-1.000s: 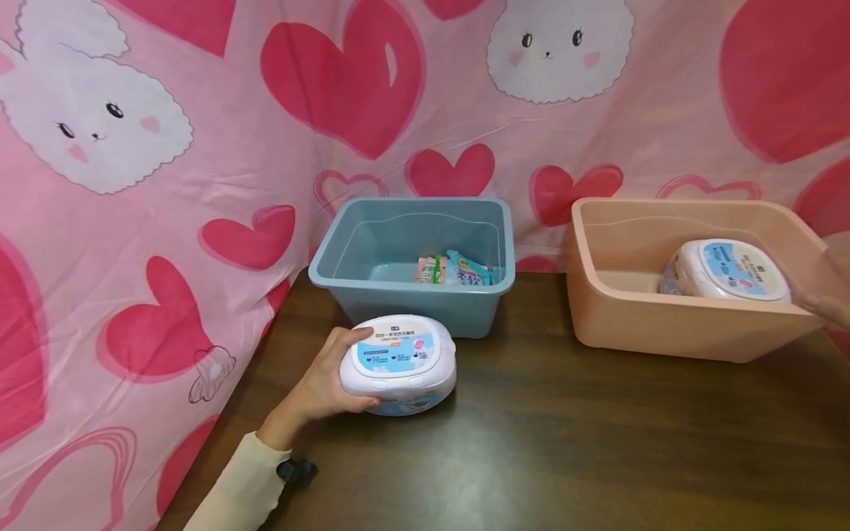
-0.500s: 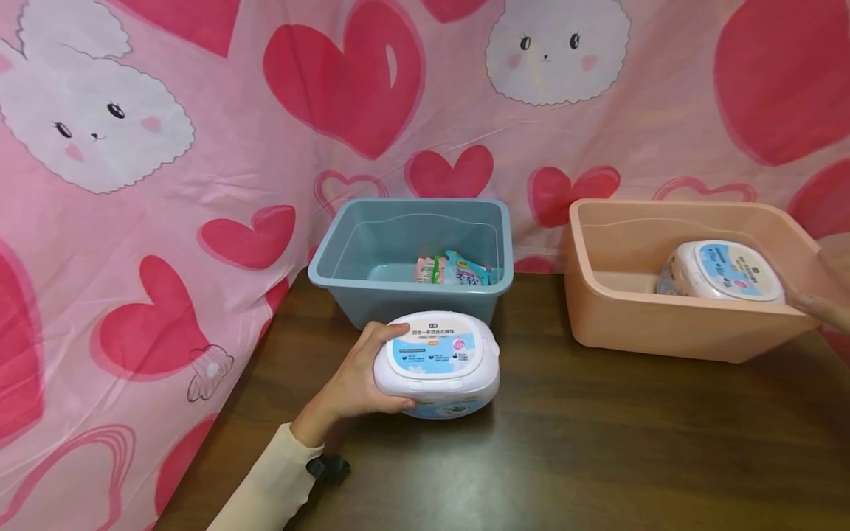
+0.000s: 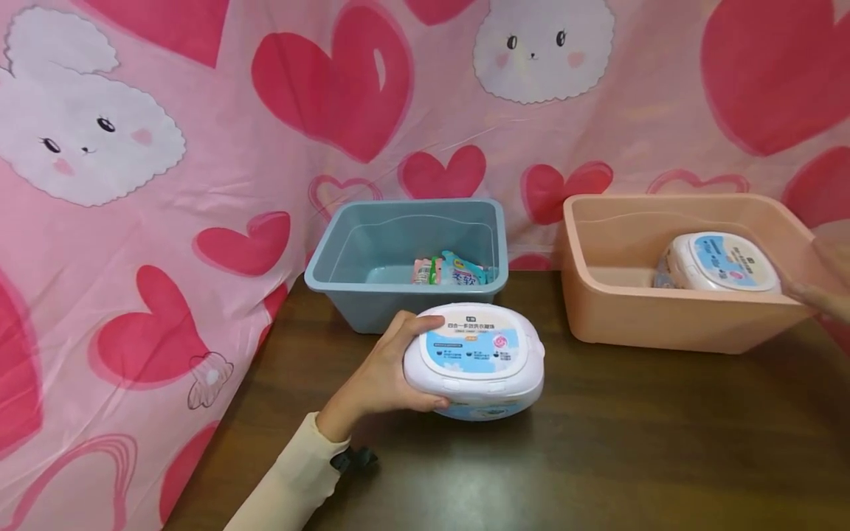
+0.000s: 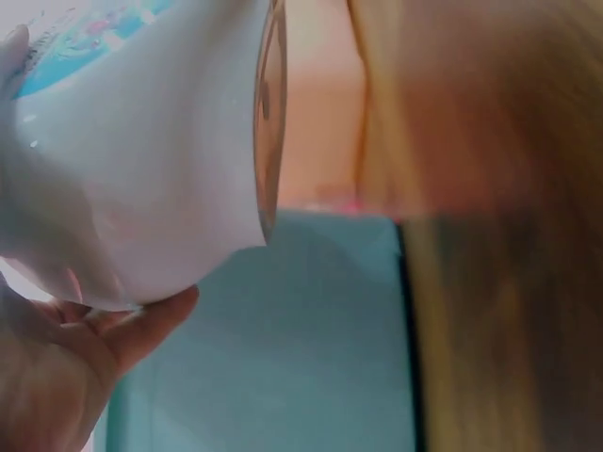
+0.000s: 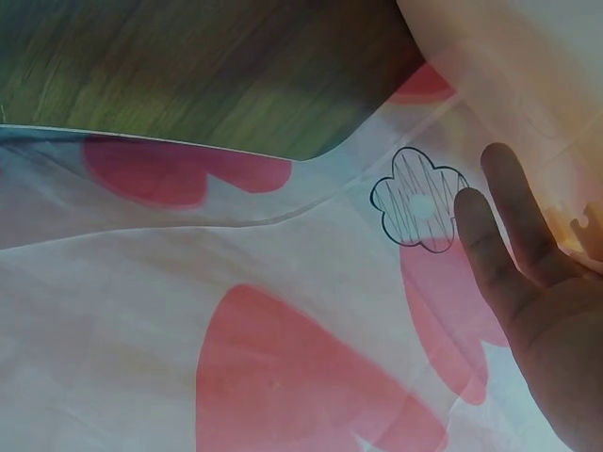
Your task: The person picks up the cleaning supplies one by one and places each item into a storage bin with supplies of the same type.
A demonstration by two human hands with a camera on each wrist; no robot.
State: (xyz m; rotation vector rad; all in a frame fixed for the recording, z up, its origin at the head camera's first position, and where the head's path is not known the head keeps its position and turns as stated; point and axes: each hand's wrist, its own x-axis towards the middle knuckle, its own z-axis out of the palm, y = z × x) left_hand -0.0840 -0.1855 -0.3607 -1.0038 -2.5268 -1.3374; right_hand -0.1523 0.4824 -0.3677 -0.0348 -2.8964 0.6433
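My left hand (image 3: 388,372) grips one end of a white laundry-pod tub (image 3: 478,361), thumb on the near side and fingers over the far edge. The tub is off the table, in front of the blue bin (image 3: 405,288). In the left wrist view, the hand (image 4: 57,386) curls under the white tub (image 4: 141,188). My right hand (image 3: 826,295), partly cut off at the right edge, is by the right rim of the peach bin (image 3: 671,317), beside a second tub (image 3: 727,262). The right wrist view shows straight fingers (image 5: 504,254); whether they touch the bin is unclear.
Colourful packets (image 3: 458,271) lie in the blue bin's right part. Something clear (image 3: 662,276) sits left of the tub in the peach bin. Both bins stand on the dark wooden table (image 3: 598,442), before a pink heart-patterned cloth (image 3: 246,110).
My left hand has carried its tub to the right along the front of the blue bin. My right hand has stayed by the peach bin. The view has shifted slightly.
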